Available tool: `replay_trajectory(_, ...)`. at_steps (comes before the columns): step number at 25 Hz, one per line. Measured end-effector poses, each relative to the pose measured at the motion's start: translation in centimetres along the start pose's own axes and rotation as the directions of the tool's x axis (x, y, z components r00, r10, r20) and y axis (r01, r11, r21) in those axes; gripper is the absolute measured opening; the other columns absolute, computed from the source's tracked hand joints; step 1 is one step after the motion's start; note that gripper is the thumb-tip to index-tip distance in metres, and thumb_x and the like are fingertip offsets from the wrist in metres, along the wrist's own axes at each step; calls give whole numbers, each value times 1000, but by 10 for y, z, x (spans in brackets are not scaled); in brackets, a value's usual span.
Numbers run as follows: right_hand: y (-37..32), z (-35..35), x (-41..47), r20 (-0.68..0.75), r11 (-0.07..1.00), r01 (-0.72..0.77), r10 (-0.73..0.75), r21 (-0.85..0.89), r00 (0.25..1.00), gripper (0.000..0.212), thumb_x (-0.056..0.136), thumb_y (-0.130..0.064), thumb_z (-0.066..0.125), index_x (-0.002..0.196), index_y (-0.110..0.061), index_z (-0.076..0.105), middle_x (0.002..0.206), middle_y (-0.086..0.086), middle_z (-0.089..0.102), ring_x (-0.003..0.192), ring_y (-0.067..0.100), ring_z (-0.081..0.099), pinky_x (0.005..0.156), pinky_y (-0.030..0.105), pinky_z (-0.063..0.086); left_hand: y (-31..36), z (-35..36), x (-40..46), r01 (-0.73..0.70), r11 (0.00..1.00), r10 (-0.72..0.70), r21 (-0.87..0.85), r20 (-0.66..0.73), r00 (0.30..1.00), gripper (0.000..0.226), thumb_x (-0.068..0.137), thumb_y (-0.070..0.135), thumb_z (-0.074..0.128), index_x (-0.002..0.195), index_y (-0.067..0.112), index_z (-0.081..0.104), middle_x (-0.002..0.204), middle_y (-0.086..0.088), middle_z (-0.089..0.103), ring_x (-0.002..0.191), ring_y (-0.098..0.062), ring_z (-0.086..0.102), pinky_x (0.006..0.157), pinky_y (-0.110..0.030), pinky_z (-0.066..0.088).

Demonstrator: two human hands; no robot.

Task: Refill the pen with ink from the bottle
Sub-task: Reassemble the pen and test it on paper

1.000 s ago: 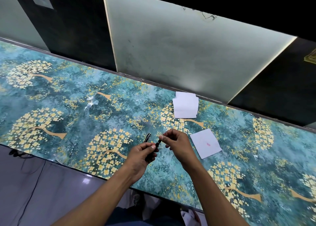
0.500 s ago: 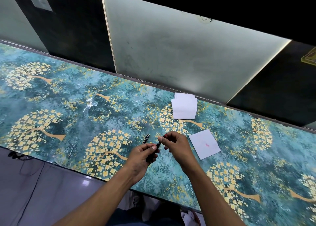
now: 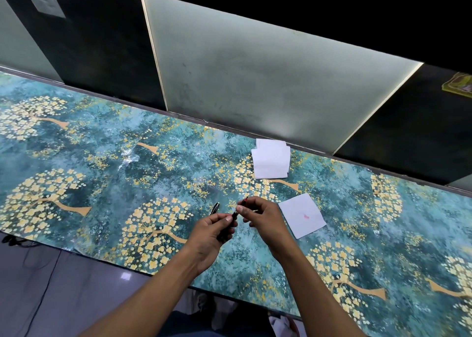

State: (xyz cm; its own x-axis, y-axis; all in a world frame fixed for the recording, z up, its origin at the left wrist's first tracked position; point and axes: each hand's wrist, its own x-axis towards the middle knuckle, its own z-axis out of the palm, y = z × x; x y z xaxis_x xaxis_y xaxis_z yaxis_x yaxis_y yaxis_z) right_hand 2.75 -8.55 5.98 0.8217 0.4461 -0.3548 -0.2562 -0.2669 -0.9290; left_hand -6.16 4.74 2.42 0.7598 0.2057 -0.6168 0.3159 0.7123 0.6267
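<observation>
Head view: low in the centre of the frame, both hands meet over the teal flowered bench [image 3: 107, 173]. The left hand [image 3: 208, 237] has its fingers closed around the black pen barrel [image 3: 228, 225]. The right hand [image 3: 260, 218] pinches the nib section [image 3: 244, 202], now drawn slightly apart from the barrel compared with a second ago. The pen cap [image 3: 215, 208] lies just left of them. A red-spotted tissue [image 3: 302, 215] lies right; folded tissues [image 3: 271, 162] sit above. The ink bottle is nowhere in frame.

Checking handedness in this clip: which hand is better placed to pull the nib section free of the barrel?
Right, probably. The right hand pinches the nib section at its fingertips, while the left hand grips the barrel as anchor.
</observation>
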Motion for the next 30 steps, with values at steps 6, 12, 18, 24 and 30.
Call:
replay_trajectory(6,1,-1,4,-6,1000,-11,11,12,1000,5,89,-14,74,90,-10,75,79,4,70,70,9,58,61,17,46,2,4,3,5,1000,-5,-8,0,1000,14,90,3,63,102,-5,66,81,-14,69,69,-19,60,69,-30,50)
replay_trajectory(12,0,2,6,-39,999,-7,9,45,999,14,87,-14,77,78,-10,67,75,7,63,68,14,54,57,17,45,2,3,5,11,1000,-11,-17,10,1000,15,90,4,63,102,-5,65,82,-14,68,68,-19,60,68,-29,50)
replay_trajectory(18,0,7,8,-32,999,-21,23,48,999,18,86,-14,78,73,-14,66,70,2,63,66,13,56,57,16,45,1,-3,7,-1,1000,1,-12,2,1000,18,90,5,64,103,-7,66,82,-15,68,66,-17,61,67,-28,50)
replay_trajectory(24,0,17,13,-8,999,-38,38,11,999,21,86,-17,79,69,-19,66,71,4,63,66,14,57,57,18,45,2,-12,5,-27,999,28,39,-16,999,19,90,8,65,103,-5,67,83,-13,71,67,-17,63,67,-30,49)
replay_trajectory(30,1,39,20,41,998,-65,65,-6,997,15,87,-14,77,76,-10,67,66,-1,62,63,9,55,55,15,43,6,-33,2,-95,976,111,198,-70,991,14,89,10,68,99,2,74,88,-11,74,78,-18,65,67,-32,47)
